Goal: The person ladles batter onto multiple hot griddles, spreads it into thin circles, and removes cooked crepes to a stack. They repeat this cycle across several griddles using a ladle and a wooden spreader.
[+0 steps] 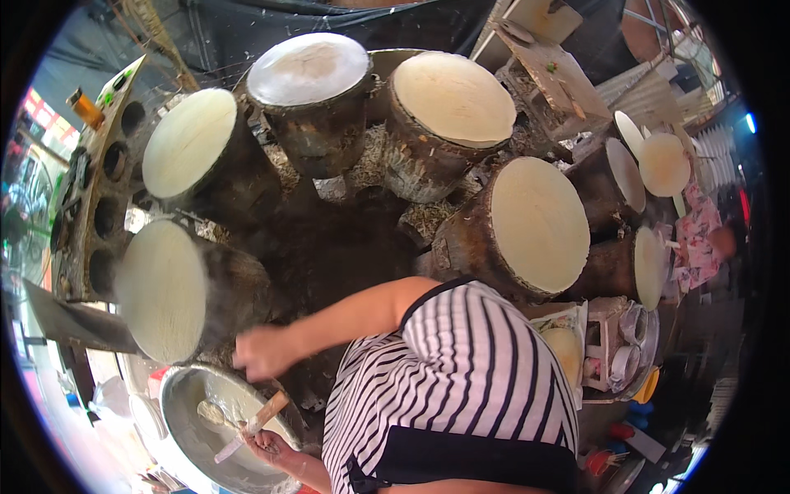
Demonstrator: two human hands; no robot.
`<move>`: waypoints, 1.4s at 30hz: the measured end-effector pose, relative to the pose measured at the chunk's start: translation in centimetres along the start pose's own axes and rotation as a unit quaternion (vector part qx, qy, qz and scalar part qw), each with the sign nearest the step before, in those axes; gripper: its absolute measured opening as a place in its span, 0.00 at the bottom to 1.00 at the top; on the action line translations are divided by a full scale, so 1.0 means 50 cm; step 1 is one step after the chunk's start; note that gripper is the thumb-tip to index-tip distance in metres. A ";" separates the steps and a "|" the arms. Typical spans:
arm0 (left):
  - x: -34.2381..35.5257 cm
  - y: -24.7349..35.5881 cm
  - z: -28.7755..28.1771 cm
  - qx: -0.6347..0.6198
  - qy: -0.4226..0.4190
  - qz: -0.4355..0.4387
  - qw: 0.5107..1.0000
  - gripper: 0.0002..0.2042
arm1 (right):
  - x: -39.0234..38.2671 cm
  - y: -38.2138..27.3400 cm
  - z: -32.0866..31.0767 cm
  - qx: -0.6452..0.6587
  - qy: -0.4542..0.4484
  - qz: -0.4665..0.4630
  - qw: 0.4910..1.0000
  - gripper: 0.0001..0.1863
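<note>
Honestly, keep your right hand (271, 449) snug on that ladle (247, 424) down in the batter bowl (185, 403), scoop level, while your clenched, empty left hand (262, 352) hovers near the drum (164, 292).

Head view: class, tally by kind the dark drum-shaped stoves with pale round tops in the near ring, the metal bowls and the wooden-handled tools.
Dark drum-shaped stoves with pale round tops, near ring: 5
Round metal bowl of pale batter: 1
Wooden-handled spreader: 1
Total: 7
</note>
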State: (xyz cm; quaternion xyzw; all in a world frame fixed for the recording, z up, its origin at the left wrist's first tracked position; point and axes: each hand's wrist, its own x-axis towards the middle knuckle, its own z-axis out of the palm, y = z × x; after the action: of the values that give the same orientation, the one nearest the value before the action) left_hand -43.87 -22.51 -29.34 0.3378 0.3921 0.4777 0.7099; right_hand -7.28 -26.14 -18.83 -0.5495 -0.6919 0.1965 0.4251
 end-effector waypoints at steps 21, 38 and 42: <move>0.023 0.010 0.273 -0.168 -0.046 0.000 0.985 0.17 | -0.723 0.359 -0.887 -0.532 0.352 0.402 0.657 0.08; 0.005 0.024 0.122 0.073 0.000 -0.094 0.993 0.18 | -0.741 -0.201 -0.995 -0.463 0.577 0.431 0.517 0.20; 0.019 0.054 0.035 0.105 -0.043 -0.109 0.988 0.18 | -0.923 -0.458 -0.803 -0.128 0.793 0.215 0.556 0.15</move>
State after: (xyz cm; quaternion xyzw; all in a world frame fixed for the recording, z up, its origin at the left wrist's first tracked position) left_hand -43.23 -20.92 -26.44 0.3860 0.4434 0.3384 0.7348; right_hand 13.01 -84.08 3.45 -0.6644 0.0448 -0.3236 0.6721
